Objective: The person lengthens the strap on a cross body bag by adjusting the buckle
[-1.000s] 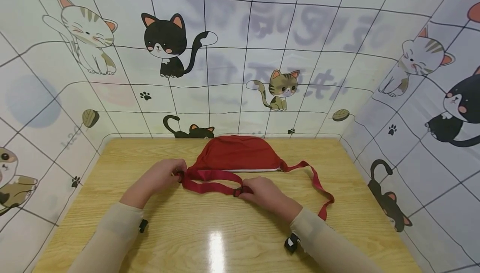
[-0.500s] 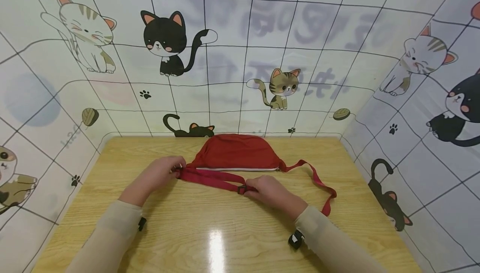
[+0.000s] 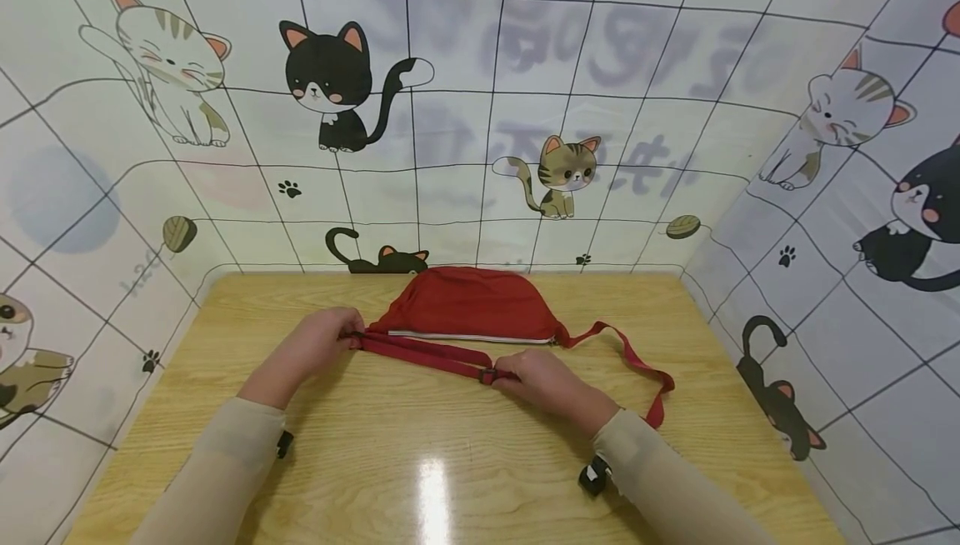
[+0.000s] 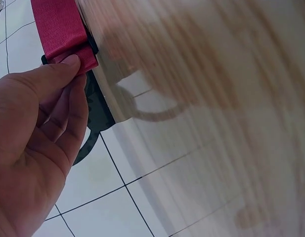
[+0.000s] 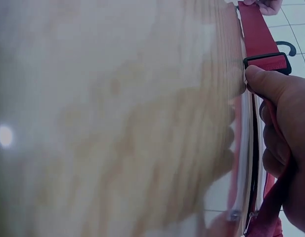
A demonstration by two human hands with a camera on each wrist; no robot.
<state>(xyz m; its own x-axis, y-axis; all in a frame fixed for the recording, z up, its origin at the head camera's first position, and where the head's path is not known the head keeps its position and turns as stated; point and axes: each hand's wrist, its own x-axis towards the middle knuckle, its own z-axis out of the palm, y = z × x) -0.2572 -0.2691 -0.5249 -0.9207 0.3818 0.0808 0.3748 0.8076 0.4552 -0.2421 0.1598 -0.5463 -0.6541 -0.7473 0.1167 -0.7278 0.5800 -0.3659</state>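
Note:
A red waist bag (image 3: 468, 303) lies toward the back of the table, its white zipper along the near edge. In front of it the red strap (image 3: 427, 357) is drawn nearly straight between both hands. My left hand (image 3: 324, 343) pinches the strap's left end, where a dark buckle part (image 4: 94, 44) shows beside the thumb in the left wrist view. With thumb and fingers, my right hand (image 3: 551, 382) grips the strap just right of a black slide buckle (image 5: 267, 63). Webbing runs on through the right palm in the right wrist view.
Another length of red strap (image 3: 628, 353) curves over the table from the bag's right end. The wooden table (image 3: 360, 462) meets cat-printed wall sheeting (image 3: 450, 195) at the back and sides. A small black device (image 3: 594, 477) sits at the right wrist.
Both hands have moved slightly apart, left hand leftward and right hand rightward. The strap loop between them has narrowed and tightened. The bag's front edge has tilted a little.

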